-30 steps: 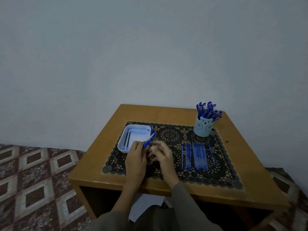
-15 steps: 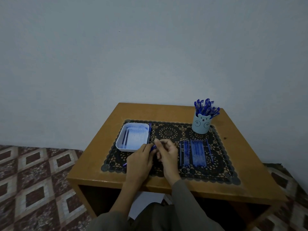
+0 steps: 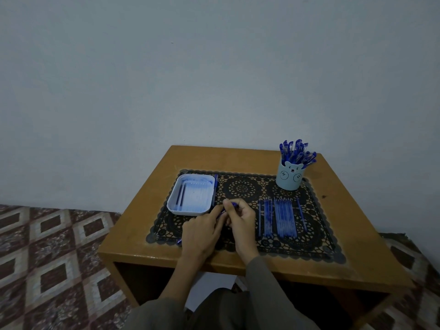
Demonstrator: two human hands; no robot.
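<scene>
Left hand (image 3: 202, 232) lies over the barrel of a blue pen (image 3: 234, 205), fingers curled round it. Right hand (image 3: 241, 222) pinches the pen's upper end between thumb and fingertips. Both hands grip the same pen, at the centre of the frame's lower half, just above the lace mat (image 3: 242, 186).

Long axis: diagonal. One end shows under the left wrist at the lower left; the other shows at the right fingertips, up and to the right. Most of the barrel is hidden by the left hand.

Surroundings: white tray (image 3: 188, 211) just up and left of the hands, two refills (image 3: 179, 197) inside. A row of refills (image 3: 281, 217) lies just right of the right hand, lengthwise towards the wall. Bear cup (image 3: 288, 179) of pens stands at the mat's upper right.

Assessment: the work appears to be at the pen's upper-right end, a part being pulled or twisted along the axis. Right hand is nearer the refill row; left hand is nearer the tray.
</scene>
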